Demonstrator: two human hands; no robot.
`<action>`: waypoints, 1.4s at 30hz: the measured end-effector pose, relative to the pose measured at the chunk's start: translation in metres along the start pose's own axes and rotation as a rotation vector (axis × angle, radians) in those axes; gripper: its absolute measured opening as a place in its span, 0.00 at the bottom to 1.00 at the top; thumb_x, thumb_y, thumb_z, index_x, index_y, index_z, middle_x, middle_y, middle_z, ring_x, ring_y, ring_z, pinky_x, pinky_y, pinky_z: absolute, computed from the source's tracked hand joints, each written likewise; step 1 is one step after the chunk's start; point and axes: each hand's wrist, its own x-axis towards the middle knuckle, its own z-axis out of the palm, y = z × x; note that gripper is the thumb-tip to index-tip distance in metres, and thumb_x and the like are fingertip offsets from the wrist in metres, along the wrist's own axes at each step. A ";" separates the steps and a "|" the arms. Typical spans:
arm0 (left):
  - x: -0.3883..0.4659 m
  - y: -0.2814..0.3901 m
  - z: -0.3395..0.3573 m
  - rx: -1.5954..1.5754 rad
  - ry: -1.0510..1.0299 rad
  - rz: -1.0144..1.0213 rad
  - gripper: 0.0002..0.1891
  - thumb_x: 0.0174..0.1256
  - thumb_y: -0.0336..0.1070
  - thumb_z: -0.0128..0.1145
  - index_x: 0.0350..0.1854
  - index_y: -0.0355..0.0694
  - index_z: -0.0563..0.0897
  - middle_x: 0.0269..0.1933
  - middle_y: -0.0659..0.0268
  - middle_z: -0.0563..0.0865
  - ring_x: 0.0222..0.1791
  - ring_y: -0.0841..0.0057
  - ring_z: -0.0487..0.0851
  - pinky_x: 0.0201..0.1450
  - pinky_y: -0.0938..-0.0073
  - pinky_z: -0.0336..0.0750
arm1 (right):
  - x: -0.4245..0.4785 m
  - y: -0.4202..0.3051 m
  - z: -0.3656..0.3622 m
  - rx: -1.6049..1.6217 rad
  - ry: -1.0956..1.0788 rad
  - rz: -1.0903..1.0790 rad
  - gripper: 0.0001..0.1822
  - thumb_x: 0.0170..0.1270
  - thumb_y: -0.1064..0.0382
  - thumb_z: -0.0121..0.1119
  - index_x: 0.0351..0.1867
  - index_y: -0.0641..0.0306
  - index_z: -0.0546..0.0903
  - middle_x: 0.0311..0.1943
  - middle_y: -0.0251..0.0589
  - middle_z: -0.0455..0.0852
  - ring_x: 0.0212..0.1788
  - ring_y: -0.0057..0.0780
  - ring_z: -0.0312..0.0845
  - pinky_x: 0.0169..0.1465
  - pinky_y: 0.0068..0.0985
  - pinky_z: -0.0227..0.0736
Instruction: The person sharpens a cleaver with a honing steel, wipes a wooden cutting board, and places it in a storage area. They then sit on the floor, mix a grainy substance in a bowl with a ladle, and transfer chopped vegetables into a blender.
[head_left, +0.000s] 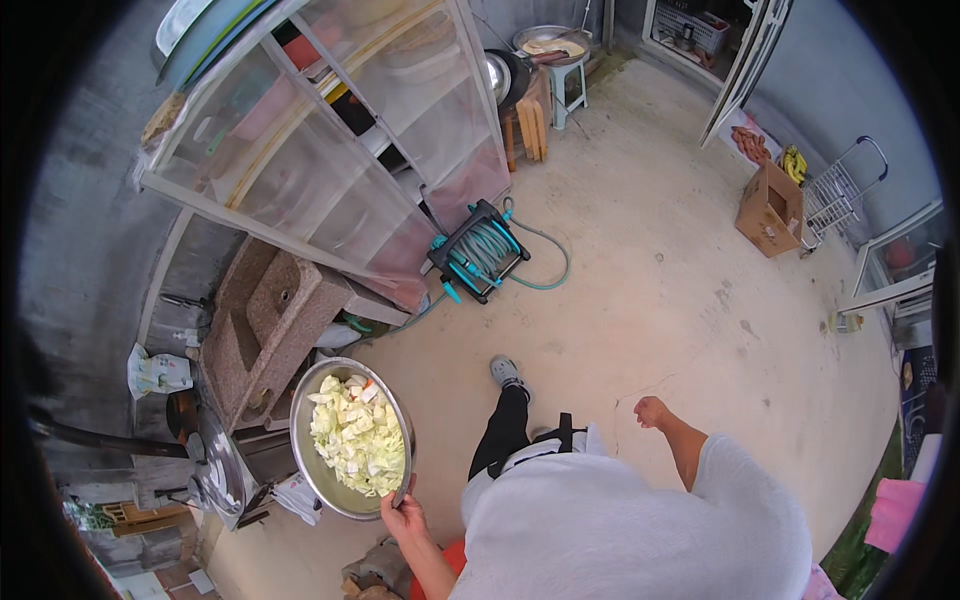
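My left hand (403, 516) grips the rim of a wide stainless-steel basin (301, 427), held out to my left above the floor. Chopped cabbage (356, 435) fills much of it, with a few white cubes and orange-red bits near the far side. The thumb lies at the rim while the other fingers pass under the basin, partly hidden. Away from everything, my right hand (651, 412) hangs at my right side with its fingers curled in, and nothing shows in it.
Left of the basin stand a stone sink (300, 300) and a metal stove with a lidded pot (225, 472). A hose reel (480, 251) sits ahead before a curtained shelf rack (322, 150). Farther right are a cardboard box (769, 210) and a wire cart (832, 199).
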 end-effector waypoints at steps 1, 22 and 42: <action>0.027 -0.018 0.028 0.078 -0.038 -0.069 0.21 0.59 0.21 0.50 0.57 0.24 0.68 0.53 0.43 0.80 0.51 0.45 0.83 0.30 0.75 0.90 | -0.001 0.010 -0.007 0.057 0.039 0.019 0.06 0.63 0.68 0.52 0.37 0.67 0.79 0.25 0.43 0.82 0.20 0.28 0.76 0.23 0.26 0.76; 0.206 -0.569 0.641 1.073 -0.374 -0.811 0.08 0.61 0.27 0.56 0.42 0.35 0.77 0.34 0.64 0.84 0.27 0.74 0.84 0.23 0.79 0.82 | 0.034 0.068 0.037 0.411 0.312 0.095 0.09 0.62 0.66 0.55 0.40 0.67 0.81 0.32 0.50 0.86 0.27 0.36 0.83 0.31 0.34 0.78; 0.232 -0.908 1.009 1.287 -0.521 -0.675 0.15 0.58 0.27 0.55 0.48 0.35 0.76 0.38 0.62 0.84 0.29 0.74 0.84 0.23 0.76 0.83 | 0.244 -0.638 -0.795 1.281 0.183 -0.249 0.28 0.66 0.46 0.61 0.60 0.60 0.72 0.47 0.39 0.83 0.48 0.31 0.81 0.50 0.33 0.79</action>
